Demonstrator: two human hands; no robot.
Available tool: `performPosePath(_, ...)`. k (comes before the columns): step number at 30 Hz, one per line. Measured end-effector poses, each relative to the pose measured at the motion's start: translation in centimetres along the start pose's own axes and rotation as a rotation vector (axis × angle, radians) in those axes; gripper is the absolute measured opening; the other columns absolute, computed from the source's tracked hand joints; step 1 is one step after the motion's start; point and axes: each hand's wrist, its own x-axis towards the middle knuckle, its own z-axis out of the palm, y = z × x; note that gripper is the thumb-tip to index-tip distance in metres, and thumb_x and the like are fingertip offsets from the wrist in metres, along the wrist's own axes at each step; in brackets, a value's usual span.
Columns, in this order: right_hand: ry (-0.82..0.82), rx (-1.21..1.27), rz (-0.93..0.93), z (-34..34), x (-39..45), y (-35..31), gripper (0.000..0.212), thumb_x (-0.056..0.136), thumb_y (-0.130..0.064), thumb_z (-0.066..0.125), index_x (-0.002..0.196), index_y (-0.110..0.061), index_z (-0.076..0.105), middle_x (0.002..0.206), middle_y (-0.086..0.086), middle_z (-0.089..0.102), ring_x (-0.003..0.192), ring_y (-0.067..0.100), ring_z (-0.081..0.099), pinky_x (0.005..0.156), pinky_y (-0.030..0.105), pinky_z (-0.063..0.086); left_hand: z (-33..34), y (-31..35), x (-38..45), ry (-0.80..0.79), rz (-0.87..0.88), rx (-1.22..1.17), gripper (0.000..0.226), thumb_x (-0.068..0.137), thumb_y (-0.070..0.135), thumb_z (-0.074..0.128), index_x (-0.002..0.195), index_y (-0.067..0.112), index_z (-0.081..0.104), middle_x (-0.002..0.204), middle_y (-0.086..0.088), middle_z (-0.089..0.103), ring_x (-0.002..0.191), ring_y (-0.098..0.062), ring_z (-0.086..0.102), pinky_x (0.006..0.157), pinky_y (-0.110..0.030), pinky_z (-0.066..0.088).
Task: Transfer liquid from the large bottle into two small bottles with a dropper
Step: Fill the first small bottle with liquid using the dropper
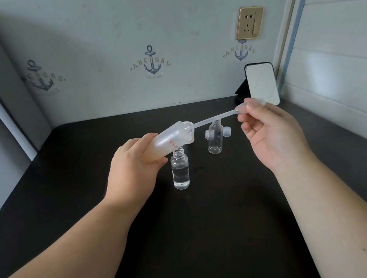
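The left hand (133, 165) is gripping one tilted frosted large plastic bottle (171, 140); the right hand (271, 133) is pinching one clear plastic dropper (219, 117) into its mouth. Two small clear bottles (180, 171) (215, 138) and two caps (227, 131) are standing on the black table (189, 241).

Left hand (133, 165) grips the tilted large bottle (169, 140); right hand (271, 133) pinches the dropper (221, 117) entering its mouth.

Near small bottle (180, 170) under tilted large bottle (170, 139)

Black table (211, 227) bears two small bottles (180, 171), seemingly caps (227, 131), mirror (262, 84)
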Motion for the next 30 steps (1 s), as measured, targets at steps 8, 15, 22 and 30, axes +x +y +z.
performPosePath(8,-0.093,-0.138,0.014,1.4,-0.8,1.2,0.012,0.089,-0.009,0.072,0.088,-0.017,0.082,0.093,0.012,0.078,0.080,0.020,0.074,0.073,0.024,0.057,0.4,0.0,0.1,0.003,0.033,0.043,0.047,0.083,0.026,0.079,0.126,0.037,0.062,0.107,0.013,0.060,0.101,-0.021,0.055,0.090,-0.043,0.048)
performPosePath(15,-0.160,-0.177,0.045,1.5,-0.9,1.8,0.025,0.082,-0.021,0.074,0.100,-0.004,0.075,0.099,0.009,0.078,0.085,0.021,0.074,0.075,0.023,0.056,0.6,-0.1,0.1,0.025,0.046,0.054,0.049,0.082,0.026,0.080,0.127,0.035,0.062,0.106,0.014,0.059,0.102,-0.022,0.053,0.090,-0.042,0.047)
performPosePath(22,-0.079,-0.131,0.061,1.3,-0.7,1.4,0.016,0.082,-0.028,0.074,0.090,-0.017,0.082,0.096,0.007,0.077,0.080,0.017,0.070,0.075,0.024,0.056,0.6,-0.4,0.2,0.010,0.017,0.058,0.050,0.082,0.026,0.080,0.128,0.035,0.062,0.110,0.013,0.060,0.106,-0.024,0.054,0.094,-0.046,0.046)
performPosePath(30,0.074,0.015,0.075,0.4,0.0,0.5,0.017,0.096,-0.019,0.065,0.089,-0.012,0.079,0.087,0.003,0.075,0.074,0.016,0.071,0.067,0.025,0.056,0.4,-0.3,0.2,0.019,-0.010,0.052,0.050,0.081,0.022,0.080,0.127,0.033,0.063,0.110,0.012,0.059,0.106,-0.024,0.054,0.095,-0.047,0.046)
